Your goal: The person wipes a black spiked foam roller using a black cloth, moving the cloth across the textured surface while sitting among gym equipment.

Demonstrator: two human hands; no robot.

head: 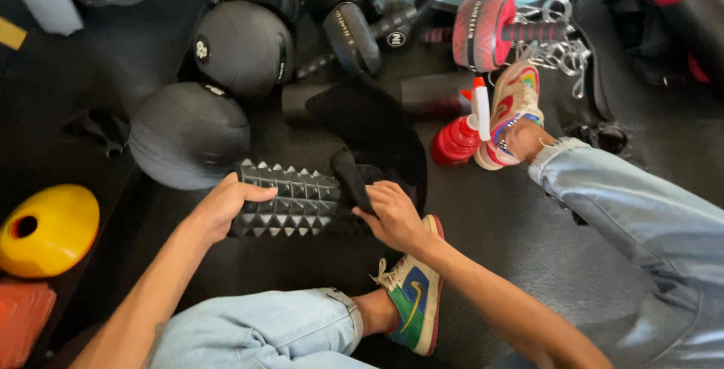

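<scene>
Head view, looking down at a black floor mat crowded with gym gear. At the centre of the frame: a black spiked foam roller, lying across, gripped at its left end by the left hand, fingers curled over the top, probably to keep it from rolling. At its right end: the right hand, closed on a black cloth pressed against the spikes, seemingly for wiping. Just above the cloth, a larger dark fabric draped over a smooth black roller. Close by, right of centre: a red spray bottle lying beside a colourful shoe, within easy reach. Upper left: two dark medicine balls, the lower one just beside the spiked roller, leaving little room there. Top centre: kettlebells and a red dumbbell. Far left edge: a yellow cone. Legs in pale jeans fencing in the bottom and right; open mat only at lower right of centre.
</scene>
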